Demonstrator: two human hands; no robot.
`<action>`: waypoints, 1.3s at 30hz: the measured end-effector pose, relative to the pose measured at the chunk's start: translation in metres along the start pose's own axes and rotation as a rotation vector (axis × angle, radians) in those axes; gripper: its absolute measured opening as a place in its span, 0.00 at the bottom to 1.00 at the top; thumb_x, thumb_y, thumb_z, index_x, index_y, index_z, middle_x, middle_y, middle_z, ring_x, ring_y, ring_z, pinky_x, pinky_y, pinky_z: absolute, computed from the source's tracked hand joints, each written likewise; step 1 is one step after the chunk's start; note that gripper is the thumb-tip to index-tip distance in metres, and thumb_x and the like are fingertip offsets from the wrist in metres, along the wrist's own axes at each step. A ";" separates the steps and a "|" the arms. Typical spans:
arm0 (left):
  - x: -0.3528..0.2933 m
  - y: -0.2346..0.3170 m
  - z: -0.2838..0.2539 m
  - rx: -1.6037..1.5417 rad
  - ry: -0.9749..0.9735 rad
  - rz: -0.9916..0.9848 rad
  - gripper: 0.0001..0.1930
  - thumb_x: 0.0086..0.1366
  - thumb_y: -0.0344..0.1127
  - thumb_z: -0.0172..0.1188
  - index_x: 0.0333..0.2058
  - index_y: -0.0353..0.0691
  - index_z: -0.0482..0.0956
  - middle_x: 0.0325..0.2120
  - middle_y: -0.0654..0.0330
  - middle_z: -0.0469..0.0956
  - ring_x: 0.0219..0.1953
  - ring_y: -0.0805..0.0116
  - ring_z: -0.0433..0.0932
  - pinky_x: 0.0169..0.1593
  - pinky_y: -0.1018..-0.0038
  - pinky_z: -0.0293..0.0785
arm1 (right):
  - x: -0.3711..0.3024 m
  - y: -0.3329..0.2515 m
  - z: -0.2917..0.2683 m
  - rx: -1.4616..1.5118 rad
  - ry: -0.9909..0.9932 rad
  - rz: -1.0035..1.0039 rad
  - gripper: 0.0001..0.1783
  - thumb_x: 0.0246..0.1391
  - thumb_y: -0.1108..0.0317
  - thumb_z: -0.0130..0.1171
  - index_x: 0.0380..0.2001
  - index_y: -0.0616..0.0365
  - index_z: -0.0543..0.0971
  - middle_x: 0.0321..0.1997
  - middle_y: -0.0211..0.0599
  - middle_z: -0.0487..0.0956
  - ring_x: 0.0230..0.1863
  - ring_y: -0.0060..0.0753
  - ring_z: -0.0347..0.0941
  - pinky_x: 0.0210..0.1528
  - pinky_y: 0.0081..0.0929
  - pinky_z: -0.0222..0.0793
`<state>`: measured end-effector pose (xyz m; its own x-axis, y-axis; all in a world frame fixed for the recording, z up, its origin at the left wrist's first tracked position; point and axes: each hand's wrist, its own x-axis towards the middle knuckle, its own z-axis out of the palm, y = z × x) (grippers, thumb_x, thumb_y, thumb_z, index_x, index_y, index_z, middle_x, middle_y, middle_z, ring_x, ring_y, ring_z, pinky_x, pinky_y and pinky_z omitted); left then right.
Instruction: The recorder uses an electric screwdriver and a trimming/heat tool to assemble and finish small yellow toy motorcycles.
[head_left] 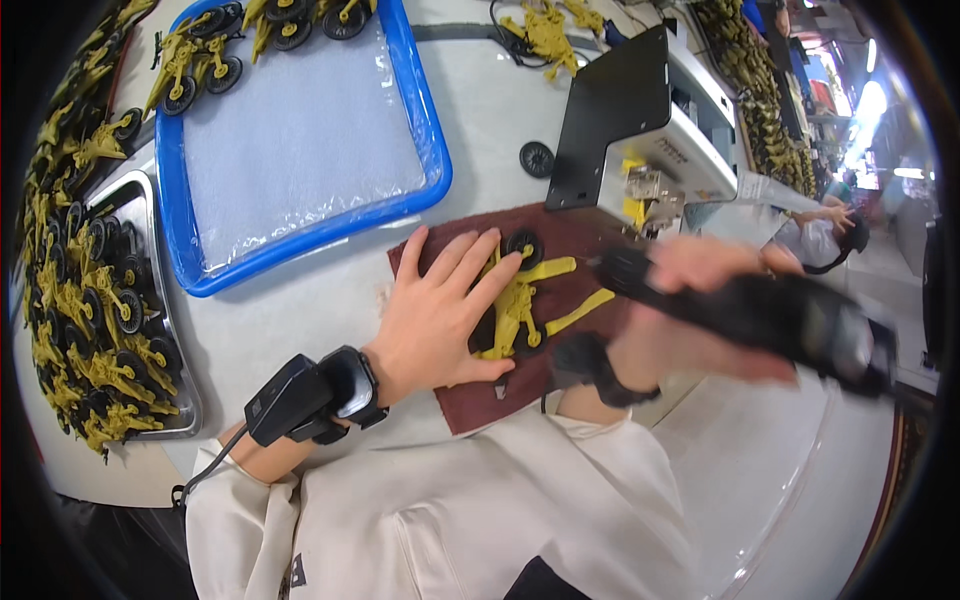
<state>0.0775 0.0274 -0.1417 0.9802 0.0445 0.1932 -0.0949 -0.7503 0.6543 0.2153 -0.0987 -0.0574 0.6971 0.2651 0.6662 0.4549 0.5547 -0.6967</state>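
Note:
My left hand (430, 305) lies with fingers spread on a dark red cloth (470, 408), its fingertips and thumb resting at the near side of a yellow toy motorcycle part (515, 312). The toy has black wheels, and its left portion is hidden under the hand. Two yellow strips stick out from it to the right. Above the cloth's right side, my right hand (680, 345), smeared by motion, is wrapped around a black electric screwdriver (765, 312). Its narrow end points left toward the toy, without touching it.
A blue tray (432, 150) lined with clear plastic holds several yellow toys at its far end. On the left, a metal tray (188, 405) is heaped with more. A black-and-white machine (610, 120) stands behind the cloth beside a loose black wheel (537, 158). Another person (815, 240) sits far right.

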 end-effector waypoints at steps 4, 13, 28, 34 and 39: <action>-0.005 0.007 0.001 -0.010 0.001 0.039 0.48 0.36 0.57 0.68 0.56 0.42 0.63 0.56 0.52 0.61 0.57 0.54 0.60 0.61 0.47 0.45 | 0.044 -0.048 -0.007 -0.278 0.231 -0.220 0.57 0.37 0.16 0.26 0.48 0.60 0.64 0.16 0.36 0.71 0.13 0.28 0.65 0.16 0.27 0.64; -0.008 0.005 0.002 0.009 0.029 0.063 0.48 0.37 0.60 0.67 0.56 0.42 0.63 0.56 0.52 0.61 0.58 0.54 0.60 0.61 0.48 0.44 | 0.006 -0.042 -0.014 -0.252 0.161 0.180 0.52 0.40 0.19 0.36 0.45 0.62 0.62 0.16 0.40 0.69 0.11 0.32 0.62 0.15 0.25 0.61; -0.008 0.003 0.009 0.023 0.025 0.060 0.50 0.34 0.59 0.69 0.57 0.43 0.62 0.57 0.53 0.60 0.58 0.55 0.59 0.62 0.48 0.45 | -0.073 -0.037 -0.007 0.021 0.013 0.082 0.56 0.40 0.20 0.37 0.50 0.67 0.57 0.22 0.47 0.71 0.14 0.38 0.66 0.17 0.34 0.66; -0.007 0.003 0.008 0.004 0.041 0.059 0.49 0.34 0.57 0.70 0.56 0.44 0.63 0.55 0.53 0.61 0.57 0.56 0.60 0.62 0.48 0.45 | -0.077 -0.029 -0.005 0.058 0.014 0.051 0.55 0.37 0.20 0.43 0.48 0.67 0.59 0.23 0.48 0.73 0.16 0.39 0.69 0.18 0.33 0.67; -0.009 0.000 0.008 -0.001 0.033 0.054 0.48 0.34 0.56 0.71 0.55 0.44 0.64 0.55 0.53 0.62 0.57 0.56 0.60 0.61 0.49 0.45 | -0.077 -0.032 -0.007 0.069 -0.092 0.080 0.54 0.34 0.19 0.43 0.45 0.63 0.62 0.21 0.47 0.72 0.14 0.39 0.68 0.17 0.33 0.67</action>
<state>0.0698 0.0214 -0.1498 0.9673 0.0261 0.2522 -0.1474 -0.7514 0.6432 0.1510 -0.1425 -0.0879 0.6742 0.3800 0.6333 0.3586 0.5812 -0.7305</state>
